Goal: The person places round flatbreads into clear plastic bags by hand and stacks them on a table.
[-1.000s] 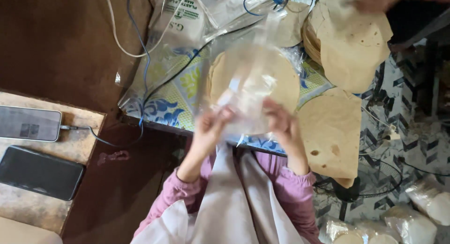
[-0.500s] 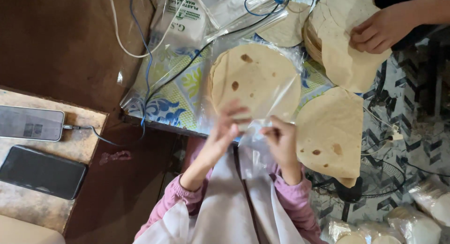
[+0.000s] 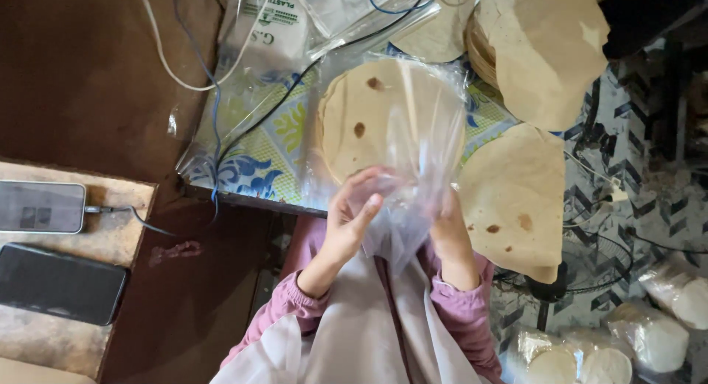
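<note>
Hands meet low in the middle of the head view, both working a clear plastic bag (image 3: 413, 170) that stands up between them. Left hand (image 3: 354, 214) has its fingers curled round the bag's near edge, thumb and forefinger pinching the film; right hand (image 3: 446, 229) grips the opposite edge, though the plastic veils its fingers and I cannot tell how tightly they close. Directly behind the bag, at twelve o'clock from the hands, a stack of round flatbreads (image 3: 361, 119) with brown scorch spots lies on a patterned blue and green cloth (image 3: 273, 144). At three o'clock from the hands another flatbread pile (image 3: 512, 200) overhangs the table edge, and at one o'clock a further heap (image 3: 546, 52) rests near the far corner. Cables, blue and white, trail across the cloth at eleven o'clock. Well apart at nine o'clock, two phones (image 3: 40, 207) lie on a worn ledge, one plugged into a cable. Bagged flatbreads (image 3: 656, 332) sit on the floor at four o'clock. Pink sleeves (image 3: 457, 310) cover both forearms.
</note>
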